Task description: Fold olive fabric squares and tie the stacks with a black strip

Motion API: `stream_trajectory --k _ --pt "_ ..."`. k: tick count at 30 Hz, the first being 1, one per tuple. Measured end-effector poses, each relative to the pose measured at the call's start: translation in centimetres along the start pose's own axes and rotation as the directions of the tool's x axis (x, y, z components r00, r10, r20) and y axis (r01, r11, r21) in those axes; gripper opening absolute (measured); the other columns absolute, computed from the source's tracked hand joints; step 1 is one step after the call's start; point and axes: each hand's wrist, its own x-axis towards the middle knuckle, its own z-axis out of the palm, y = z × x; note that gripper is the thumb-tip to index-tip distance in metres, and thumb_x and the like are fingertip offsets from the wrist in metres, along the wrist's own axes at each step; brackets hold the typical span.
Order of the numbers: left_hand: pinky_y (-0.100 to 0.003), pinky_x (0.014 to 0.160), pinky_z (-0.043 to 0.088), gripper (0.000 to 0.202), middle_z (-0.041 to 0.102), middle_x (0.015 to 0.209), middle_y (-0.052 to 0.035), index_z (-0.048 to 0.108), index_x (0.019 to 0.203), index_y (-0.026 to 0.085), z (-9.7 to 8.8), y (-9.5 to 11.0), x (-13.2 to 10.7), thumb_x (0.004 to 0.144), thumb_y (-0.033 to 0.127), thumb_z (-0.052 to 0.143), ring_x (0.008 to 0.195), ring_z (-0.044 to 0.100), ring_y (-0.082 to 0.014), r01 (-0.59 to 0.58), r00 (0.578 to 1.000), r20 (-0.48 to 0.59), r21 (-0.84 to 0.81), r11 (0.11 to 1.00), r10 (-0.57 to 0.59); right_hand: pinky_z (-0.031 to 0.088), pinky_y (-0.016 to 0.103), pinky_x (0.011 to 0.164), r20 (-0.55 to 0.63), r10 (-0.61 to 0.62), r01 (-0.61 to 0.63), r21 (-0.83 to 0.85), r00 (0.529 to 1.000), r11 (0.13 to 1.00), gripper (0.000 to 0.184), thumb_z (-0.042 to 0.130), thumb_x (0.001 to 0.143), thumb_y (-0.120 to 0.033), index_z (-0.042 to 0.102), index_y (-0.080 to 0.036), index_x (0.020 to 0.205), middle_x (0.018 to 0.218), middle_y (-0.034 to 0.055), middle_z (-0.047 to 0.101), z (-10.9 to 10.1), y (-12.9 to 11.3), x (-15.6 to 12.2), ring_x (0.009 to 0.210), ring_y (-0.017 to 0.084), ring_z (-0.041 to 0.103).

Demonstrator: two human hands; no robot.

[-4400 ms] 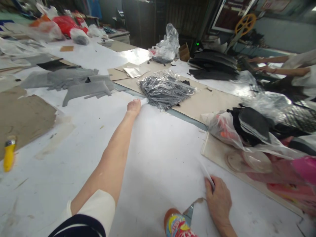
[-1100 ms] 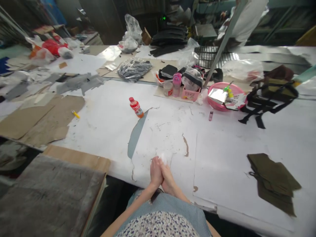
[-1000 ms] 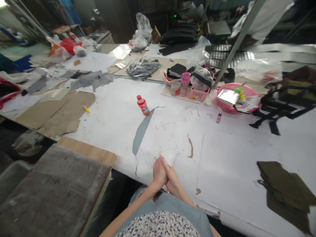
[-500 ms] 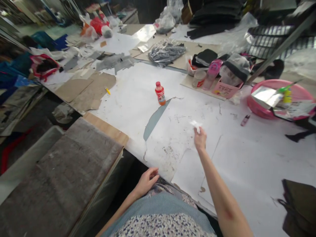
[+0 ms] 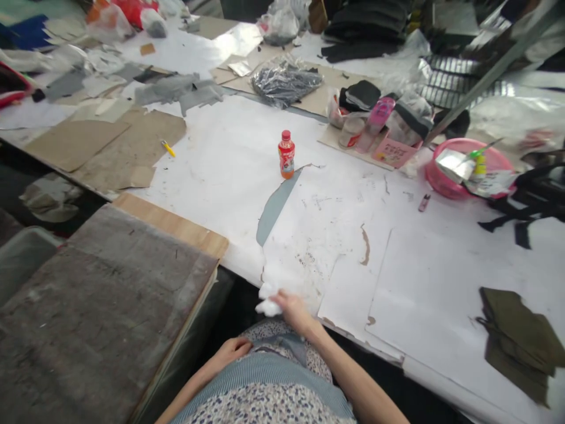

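Observation:
A crumpled white tissue (image 5: 267,299) is pinched in the fingers of my right hand (image 5: 295,311), at the table's front edge just above my lap. My left hand (image 5: 230,351) lies loosely on the apron (image 5: 273,377), its fingers relaxed and holding nothing. Farther in, a red-capped drink bottle (image 5: 286,155) with orange liquid stands upright on the white paper table cover (image 5: 229,176). Beside its base, a long tear in the paper bares a grey-blue patch (image 5: 276,211).
Left of me stands a box with a dark worn top (image 5: 106,294). A yellow cutter (image 5: 168,148) lies near brown card. To the right are a pink basin (image 5: 445,191), a pink box (image 5: 392,152), small snips (image 5: 424,203) and folded olive cloth (image 5: 518,341). Plastic-wrapped dark goods (image 5: 286,82) lie farther back.
My right hand has come back from over the paper toward my lap, bringing the tissue along. My left hand has drawn down from the table edge onto the apron. The view has shifted slightly.

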Motion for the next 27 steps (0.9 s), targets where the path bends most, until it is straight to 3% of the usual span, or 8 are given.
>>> stream_trajectory --k 6,10,13,16,19,22,24,27 --pt "-0.022 0.069 0.048 0.006 0.069 0.07 -0.0012 0.073 0.068 0.019 -3.7 -4.9 -1.4 0.064 0.018 0.07 0.075 0.064 -0.0195 0.055 0.998 0.011 -0.133 0.99 -0.054 0.047 0.031 0.08 0.157 -0.072 0.096 -0.148 0.985 0.984 0.036 0.037 0.087 -0.011 0.064 -0.018 0.108 0.097 0.0093 0.061 6.9 -1.5 -3.1 0.091 0.02 0.059" --pt "-0.026 0.066 0.049 0.02 0.068 0.073 -0.0031 0.072 0.082 0.016 -5.3 -7.2 -1.3 0.067 0.029 0.073 0.07 0.064 -0.0196 0.098 0.993 -0.043 -0.256 0.962 -0.113 0.045 0.023 0.063 0.502 -0.135 0.207 -0.091 0.855 0.974 0.028 0.052 0.074 -0.011 0.068 -0.022 0.094 0.083 0.0025 0.063 15.1 -1.9 -10.8 0.07 0.015 0.058" --pt "-0.033 0.072 0.053 0.05 0.067 0.096 -0.0066 0.062 0.114 0.019 -5.4 -7.1 -0.8 0.072 0.044 0.073 0.08 0.068 -0.0215 0.161 0.985 0.027 -0.488 0.858 -0.169 0.044 0.024 0.066 0.603 -0.148 0.197 -0.015 0.784 0.98 0.021 0.05 0.079 -0.014 0.069 -0.021 0.087 0.083 0.0022 0.062 19.4 -1.6 -15.5 0.073 0.016 0.059" --pt "-0.04 0.079 0.055 0.07 0.062 0.111 -0.0076 0.045 0.133 0.03 -4.3 -5.9 0.7 0.073 0.053 0.073 0.087 0.069 -0.0215 0.228 0.973 0.179 -0.709 0.667 -0.143 0.045 0.026 0.07 0.591 -0.109 0.117 0.026 0.8 0.993 0.019 0.05 0.083 -0.02 0.068 -0.019 0.084 0.082 0.0031 0.062 22.0 -0.9 -16.9 0.078 0.018 0.059" --pt "-0.04 0.077 0.056 0.068 0.063 0.107 -0.008 0.042 0.136 0.029 -2.9 -4.5 2.5 0.078 0.057 0.065 0.086 0.069 -0.0223 0.222 0.975 0.182 -0.726 0.65 -0.129 0.046 0.027 0.072 0.574 -0.061 0.026 0.068 0.817 0.997 0.015 0.054 0.08 -0.022 0.068 -0.019 0.084 0.083 0.0023 0.063 24.2 0.5 -16.2 0.078 0.018 0.058" --pt "-0.043 0.081 0.056 0.06 0.064 0.108 -0.0119 0.049 0.132 0.021 -3.1 -2.8 2.4 0.08 0.047 0.065 0.09 0.068 -0.0259 0.088 0.985 -0.095 -0.436 0.896 -0.143 0.048 0.031 0.073 0.531 0.036 -0.116 0.118 0.847 0.986 0.012 0.057 0.081 -0.025 0.067 -0.018 0.081 0.077 0.0024 0.064 26.4 2.5 -14.5 0.076 0.019 0.059" --pt "-0.044 0.097 0.049 0.051 0.061 0.122 -0.0122 0.057 0.129 0.023 -5.1 -1.7 0.9 0.081 0.035 0.066 0.107 0.062 -0.0276 -0.135 0.952 -0.275 0.011 0.991 0.133 0.05 0.033 0.074 0.496 0.116 -0.229 0.173 0.861 0.958 0.015 0.058 0.085 -0.03 0.066 -0.017 0.085 0.081 0.003 0.065 27.6 3.7 -12.8 0.077 0.019 0.06" --pt "-0.045 0.113 0.035 0.044 0.057 0.133 -0.0034 0.055 0.131 0.036 -10.5 -1.2 -1.6 0.09 0.022 0.053 0.129 0.048 -0.0249 -0.381 0.808 -0.188 0.557 0.738 0.558 0.053 0.037 0.079 0.471 0.197 -0.37 0.31 0.86 0.876 0.027 0.059 0.091 -0.037 0.062 -0.015 0.106 0.104 0.0055 0.064 29.4 4.9 -9.9 0.09 0.018 0.062"
